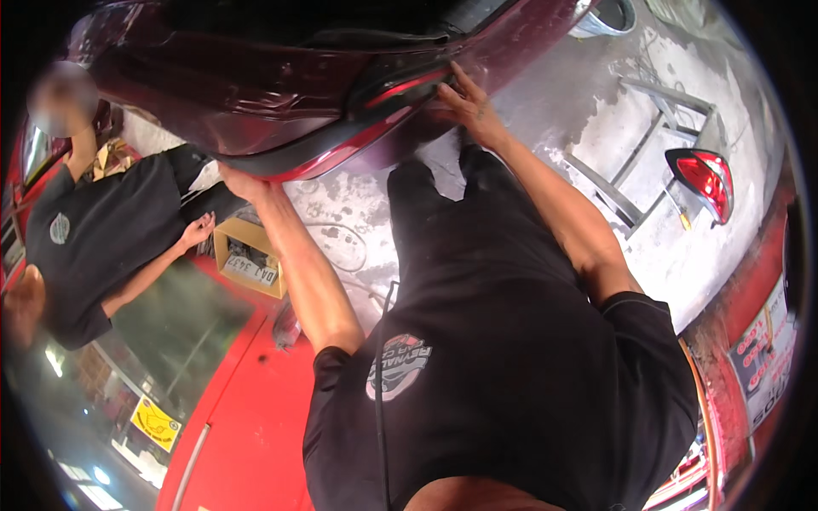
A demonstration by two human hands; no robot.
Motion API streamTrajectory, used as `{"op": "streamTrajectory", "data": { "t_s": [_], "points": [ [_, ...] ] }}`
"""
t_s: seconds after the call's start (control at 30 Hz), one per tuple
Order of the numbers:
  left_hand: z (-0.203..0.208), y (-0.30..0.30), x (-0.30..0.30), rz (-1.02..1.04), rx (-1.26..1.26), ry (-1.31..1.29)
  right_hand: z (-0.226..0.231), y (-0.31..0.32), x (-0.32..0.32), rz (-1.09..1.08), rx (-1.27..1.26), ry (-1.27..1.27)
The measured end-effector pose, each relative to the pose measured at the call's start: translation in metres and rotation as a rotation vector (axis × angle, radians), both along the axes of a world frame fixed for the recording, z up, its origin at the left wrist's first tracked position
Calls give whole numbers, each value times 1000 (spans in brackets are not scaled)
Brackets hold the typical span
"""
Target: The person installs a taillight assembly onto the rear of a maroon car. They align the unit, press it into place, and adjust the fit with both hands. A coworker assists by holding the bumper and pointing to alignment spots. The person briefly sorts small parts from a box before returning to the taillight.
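A long, curved black and red tail light strip [341,152] runs across the rear of a dark red car [230,81] in front of me. My left hand [244,182] is closed at the strip's left end, with its fingertips hidden behind the lower edge. At the strip's right end, my right hand [474,109] grips the edge beside the red lens, fingers bent over it and thumb apart. Whether the strip is fastened to the car or loose, I cannot tell.
Another person in a black shirt [111,230] leans in at the left. Near them stands a cardboard box [279,281] with a plate inside. A red car [264,409] is behind on the left. To the right, a separate tail light [707,183] lies by a metal frame [626,183].
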State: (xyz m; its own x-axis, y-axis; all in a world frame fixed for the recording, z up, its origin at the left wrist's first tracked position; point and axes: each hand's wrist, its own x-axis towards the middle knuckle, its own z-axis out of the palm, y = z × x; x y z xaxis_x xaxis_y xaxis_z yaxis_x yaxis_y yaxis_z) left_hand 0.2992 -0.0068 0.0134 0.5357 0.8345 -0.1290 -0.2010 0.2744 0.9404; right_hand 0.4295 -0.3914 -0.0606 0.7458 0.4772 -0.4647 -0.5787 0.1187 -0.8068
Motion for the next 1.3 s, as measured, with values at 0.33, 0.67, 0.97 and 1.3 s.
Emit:
{"op": "streamTrajectory", "data": {
  "t_s": [0.33, 0.67, 0.97, 1.3],
  "points": [
    [-5, -41, -15, 85, 156, -36, 14, -4, 7, 213, -229, -229],
    [13, -100, 0, 355, 121, 15, 21, 8, -1, 152, -54, -194],
    [3, -47, -8, 308, 95, -29, 30, 2, 9, 154, 92, 38],
    [5, -30, -3, 275, 93, -94, 18, 8, -8, 95, 142, -10]
  ]
}}
